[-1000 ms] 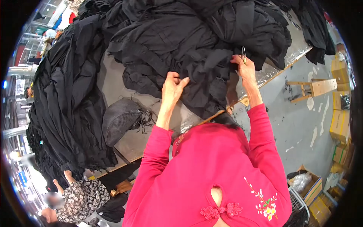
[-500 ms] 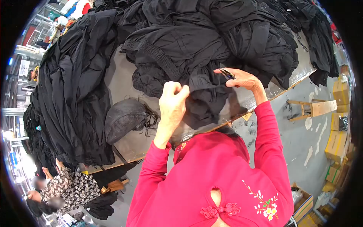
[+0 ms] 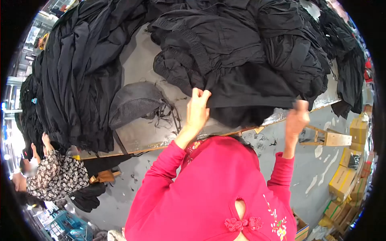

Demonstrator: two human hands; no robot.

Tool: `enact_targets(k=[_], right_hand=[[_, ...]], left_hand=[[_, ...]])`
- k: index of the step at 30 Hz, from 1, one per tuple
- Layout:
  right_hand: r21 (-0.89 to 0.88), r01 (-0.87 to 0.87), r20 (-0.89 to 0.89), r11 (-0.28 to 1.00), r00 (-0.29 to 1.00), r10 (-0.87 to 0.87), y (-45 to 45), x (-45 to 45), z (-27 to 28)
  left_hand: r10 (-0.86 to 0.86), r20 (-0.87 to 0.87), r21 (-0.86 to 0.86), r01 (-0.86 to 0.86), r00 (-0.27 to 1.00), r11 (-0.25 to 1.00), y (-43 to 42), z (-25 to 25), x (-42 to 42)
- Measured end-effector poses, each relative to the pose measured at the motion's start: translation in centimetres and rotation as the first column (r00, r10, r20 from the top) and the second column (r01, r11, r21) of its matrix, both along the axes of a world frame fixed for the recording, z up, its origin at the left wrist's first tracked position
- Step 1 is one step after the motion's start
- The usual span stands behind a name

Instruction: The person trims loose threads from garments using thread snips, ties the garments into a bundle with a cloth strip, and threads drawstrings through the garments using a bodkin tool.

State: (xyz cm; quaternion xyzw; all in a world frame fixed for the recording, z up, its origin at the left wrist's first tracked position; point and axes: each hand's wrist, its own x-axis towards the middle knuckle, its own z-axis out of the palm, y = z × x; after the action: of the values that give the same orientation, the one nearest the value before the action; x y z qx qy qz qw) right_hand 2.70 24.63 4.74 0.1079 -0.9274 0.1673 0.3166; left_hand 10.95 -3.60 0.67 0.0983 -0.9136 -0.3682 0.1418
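A black garment (image 3: 249,90) is stretched between my two hands over the front edge of the table. My left hand (image 3: 198,109) is closed on its left part, thumb and fingers pinched at the cloth. At the garment's right end my right hand (image 3: 297,119) is closed on the cloth, a little blurred by motion. No scissors can be made out in that hand. Gathered elastic bands show on the black cloth (image 3: 189,44) just behind. To the left of my left hand, a black mesh bag (image 3: 136,102) with loose cords lies on the table (image 3: 138,62).
Long black garments (image 3: 80,72) cover the table's left side, and more black cloth (image 3: 350,68) hangs at the right. A co-worker (image 3: 56,174) in a flowered top is at the lower left. A wooden stool (image 3: 337,139) and cardboard boxes (image 3: 341,180) stand on the right.
My right hand has moved right and down, pulling the garment out wide. The scissors seen in it earlier no longer show. My left hand has shifted slightly right, and the whole view has turned.
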Motion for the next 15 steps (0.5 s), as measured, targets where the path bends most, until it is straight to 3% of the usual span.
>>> enact_targets(k=[2, 4, 5, 7, 8, 9, 10, 11, 12, 13, 14, 15], right_hand=[[-0.21, 0.09, -0.232, 0.974, 0.963, -0.139, -1.0, -0.6, 2.0], [-0.376, 0.218, -0.132, 0.901, 0.95, -0.285, -1.6, -2.4, 1.4], [-0.539, 0.117, -0.052, 0.834, 0.984, -0.171, -0.4, -3.7, 0.0], [-0.806, -0.062, -0.055, 0.588, 0.998, 0.029, -0.6, -5.5, -0.6], [-0.947, -0.028, -0.002, 0.32, 0.997, 0.083, -1.7, -5.1, 0.2], [-0.967, -0.002, 0.054, 0.255, 0.976, 0.213, -3.0, -4.5, 1.6], [-0.981, 0.043, 0.107, 0.191, 0.936, 0.336, -3.7, -4.0, 2.6], [-0.975, 0.098, 0.176, 0.2, 0.889, 0.423, -4.4, -4.5, 3.3], [-0.952, 0.039, 0.175, 0.303, 0.882, 0.438, -5.5, -4.5, 4.7], [-0.865, 0.063, 0.284, 0.498, 0.88, 0.381, -6.2, -5.4, 5.7], [-0.851, 0.112, 0.335, 0.513, 0.868, 0.366, -7.3, -6.5, 6.6], [-0.843, 0.005, 0.277, 0.538, 0.861, 0.427, -7.5, -8.1, 6.8]], left_hand=[[-0.022, 0.021, 0.021, 0.022, 1.0, 1.0, 0.5, -0.4, 1.4], [-0.156, 0.046, 0.252, 0.14, 0.987, 0.958, 0.7, 0.0, 2.6], [-0.163, 0.046, 0.257, 0.146, 0.986, 0.955, 0.6, 0.0, 3.2], [-0.236, -0.123, 0.143, 0.253, 0.964, 0.957, -0.7, 0.2, 3.8], [-0.19, -0.217, 0.097, 0.215, 0.957, 0.972, -2.8, 0.7, 3.0], [-0.139, -0.213, 0.1, 0.163, 0.967, 0.981, -4.8, 2.2, 2.0], [-0.047, -0.175, 0.23, 0.087, 0.983, 0.969, -6.2, 2.8, 1.1], [-0.03, -0.121, 0.273, 0.063, 0.992, 0.96, -7.4, 3.3, 0.0], [0.043, 0.021, 0.432, -0.048, 0.999, 0.9, -8.9, 1.8, -1.6], [0.054, 0.058, 0.649, -0.079, 0.997, 0.757, -8.9, 2.9, -2.7], [0.016, 0.07, 0.725, -0.061, 0.997, 0.686, -9.8, 2.2, -3.7], [-0.027, 0.078, 0.792, -0.046, 0.997, 0.609, -11.1, 1.0, -4.7]])
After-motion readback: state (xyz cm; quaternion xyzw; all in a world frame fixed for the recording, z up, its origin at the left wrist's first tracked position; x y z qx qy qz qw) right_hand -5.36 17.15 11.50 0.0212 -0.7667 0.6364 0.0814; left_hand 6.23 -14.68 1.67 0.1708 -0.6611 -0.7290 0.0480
